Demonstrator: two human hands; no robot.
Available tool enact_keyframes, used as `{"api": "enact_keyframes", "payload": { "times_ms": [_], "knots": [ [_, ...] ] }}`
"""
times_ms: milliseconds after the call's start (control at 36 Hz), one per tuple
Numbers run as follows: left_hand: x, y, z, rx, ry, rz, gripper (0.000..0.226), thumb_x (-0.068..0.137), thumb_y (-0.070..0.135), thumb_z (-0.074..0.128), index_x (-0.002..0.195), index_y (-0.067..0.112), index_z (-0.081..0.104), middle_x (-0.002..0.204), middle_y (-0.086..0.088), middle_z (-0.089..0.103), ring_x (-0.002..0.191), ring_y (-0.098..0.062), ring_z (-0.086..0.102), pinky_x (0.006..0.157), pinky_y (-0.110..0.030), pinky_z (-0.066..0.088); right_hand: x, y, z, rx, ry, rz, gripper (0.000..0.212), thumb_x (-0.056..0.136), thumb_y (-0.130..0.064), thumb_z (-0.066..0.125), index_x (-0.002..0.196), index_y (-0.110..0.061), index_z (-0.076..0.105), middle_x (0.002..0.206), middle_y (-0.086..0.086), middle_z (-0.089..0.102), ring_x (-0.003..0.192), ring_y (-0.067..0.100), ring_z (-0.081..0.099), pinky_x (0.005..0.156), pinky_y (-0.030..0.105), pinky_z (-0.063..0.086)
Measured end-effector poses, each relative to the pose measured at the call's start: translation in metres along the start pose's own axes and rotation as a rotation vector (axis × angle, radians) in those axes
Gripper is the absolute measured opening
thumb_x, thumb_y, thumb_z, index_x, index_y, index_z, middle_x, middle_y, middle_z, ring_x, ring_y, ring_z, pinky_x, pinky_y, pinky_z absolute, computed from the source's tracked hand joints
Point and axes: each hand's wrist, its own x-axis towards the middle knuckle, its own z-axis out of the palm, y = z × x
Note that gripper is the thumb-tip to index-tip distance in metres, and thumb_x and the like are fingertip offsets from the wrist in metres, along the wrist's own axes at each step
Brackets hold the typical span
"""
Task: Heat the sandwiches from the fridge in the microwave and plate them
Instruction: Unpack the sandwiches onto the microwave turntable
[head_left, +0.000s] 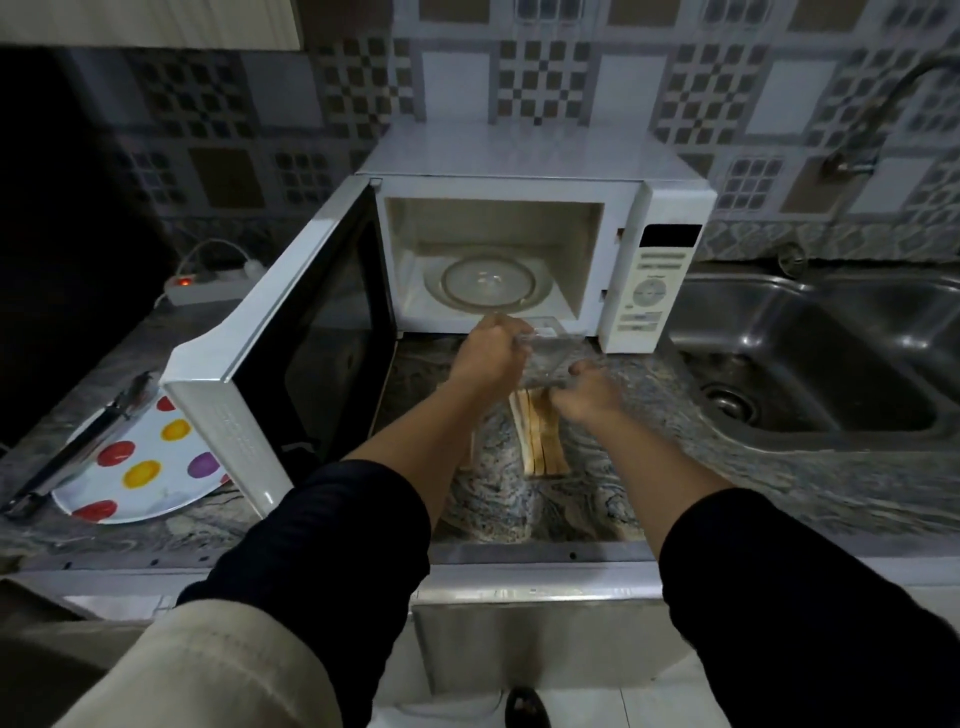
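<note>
A white microwave (524, 156) stands on the counter with its door (270, 353) swung wide open to the left. Its glass turntable (488, 283) is bare. Just in front of the opening, my left hand (485, 353) and my right hand (589, 397) both grip a clear plastic container (548, 358), which is tilted up off the counter. Sliced sandwiches (540, 441) show beneath my hands, between my forearms, low over the marbled counter. I cannot tell whether they lie inside the container or on the counter.
A white plate with coloured dots (145, 467) lies at the left, with black tongs (67, 457) across it, partly under the open door. A steel sink (831, 353) with a tap (883, 104) is at the right. A power strip (208, 286) sits behind the door.
</note>
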Motion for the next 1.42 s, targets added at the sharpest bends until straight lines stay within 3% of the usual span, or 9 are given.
{"api": "enact_keyframes", "payload": {
  "times_ms": [194, 278, 361, 556, 889, 1083, 1167, 1278, 1417],
  "knots": [
    [0.004, -0.001, -0.003, -0.012, -0.01, 0.058, 0.033, 0.093, 0.017, 0.056, 0.125, 0.012, 0.062, 0.13, -0.008, 0.055, 0.12, -0.021, 0.052, 0.103, -0.029, 0.041, 0.005, -0.014, 0.034, -0.02, -0.015, 0.014, 0.069, 0.077, -0.045, 0.072, 0.131, -0.009, 0.047, 0.124, 0.011, 0.058, 0.112, 0.03, 0.058, 0.085, 0.033, 0.049],
    [0.003, -0.005, -0.005, -0.002, -0.031, 0.089, 0.032, 0.095, 0.018, 0.055, 0.125, 0.01, 0.062, 0.13, -0.009, 0.056, 0.12, -0.022, 0.053, 0.102, -0.029, 0.04, 0.01, -0.012, 0.039, -0.09, 0.004, 0.031, 0.043, 0.094, -0.034, 0.054, 0.127, -0.007, 0.051, 0.127, 0.016, 0.054, 0.117, 0.032, 0.054, 0.089, 0.033, 0.045],
    [0.0, -0.005, -0.008, -0.009, -0.011, 0.102, 0.029, 0.094, 0.016, 0.057, 0.121, 0.009, 0.065, 0.126, -0.009, 0.061, 0.118, -0.022, 0.055, 0.1, -0.03, 0.042, 0.01, -0.01, 0.044, -0.177, 0.02, 0.02, 0.048, 0.088, -0.045, 0.059, 0.121, -0.01, 0.053, 0.122, 0.014, 0.058, 0.112, 0.031, 0.058, 0.08, 0.031, 0.046],
    [-0.008, -0.005, -0.011, -0.031, 0.009, 0.162, 0.026, 0.094, 0.01, 0.056, 0.117, 0.006, 0.067, 0.121, -0.012, 0.064, 0.113, -0.025, 0.059, 0.095, -0.031, 0.046, 0.007, -0.01, 0.041, -0.176, 0.076, -0.01, 0.033, 0.09, -0.028, 0.058, 0.117, -0.008, 0.058, 0.121, 0.017, 0.06, 0.112, 0.033, 0.059, 0.087, 0.033, 0.049],
    [-0.018, -0.006, -0.004, 0.031, -0.033, 0.128, 0.034, 0.093, 0.006, 0.052, 0.124, 0.01, 0.065, 0.131, -0.013, 0.058, 0.121, -0.026, 0.055, 0.105, -0.028, 0.04, -0.011, -0.009, 0.013, -0.101, 0.072, 0.002, 0.036, 0.082, -0.033, 0.068, 0.106, -0.007, 0.064, 0.108, 0.014, 0.065, 0.101, 0.029, 0.064, 0.07, 0.024, 0.044],
    [-0.023, -0.008, -0.006, 0.087, -0.029, 0.086, 0.036, 0.096, 0.008, 0.049, 0.13, 0.014, 0.06, 0.138, -0.01, 0.053, 0.127, -0.022, 0.05, 0.108, -0.024, 0.033, -0.029, 0.002, -0.009, -0.14, 0.08, 0.008, 0.057, 0.078, -0.048, 0.071, 0.122, -0.013, 0.062, 0.117, 0.012, 0.064, 0.104, 0.027, 0.064, 0.086, 0.03, 0.054],
    [-0.027, -0.006, -0.008, 0.113, -0.066, 0.073, 0.039, 0.095, 0.005, 0.048, 0.131, 0.014, 0.059, 0.141, -0.01, 0.051, 0.127, -0.023, 0.051, 0.107, -0.025, 0.036, -0.034, 0.006, -0.022, -0.192, 0.089, 0.01, 0.055, 0.082, -0.042, 0.068, 0.126, -0.01, 0.058, 0.123, 0.014, 0.061, 0.111, 0.028, 0.061, 0.088, 0.029, 0.051],
    [-0.031, -0.007, -0.009, 0.114, -0.135, 0.016, 0.043, 0.09, 0.0, 0.053, 0.129, 0.018, 0.061, 0.137, -0.007, 0.054, 0.117, -0.023, 0.058, 0.098, -0.027, 0.049, -0.038, 0.006, -0.039, -0.235, 0.116, 0.017, 0.049, 0.085, -0.037, 0.067, 0.12, -0.004, 0.058, 0.12, 0.015, 0.06, 0.107, 0.029, 0.061, 0.079, 0.028, 0.049],
    [-0.026, -0.005, -0.025, 0.136, -0.219, 0.024, 0.049, 0.086, -0.002, 0.059, 0.133, 0.013, 0.056, 0.137, -0.009, 0.054, 0.124, -0.022, 0.053, 0.098, -0.023, 0.044, -0.035, -0.006, -0.058, -0.287, 0.163, -0.004, 0.042, 0.087, -0.033, 0.064, 0.117, -0.005, 0.056, 0.118, 0.014, 0.057, 0.101, 0.03, 0.06, 0.068, 0.027, 0.044]
  ]
}}
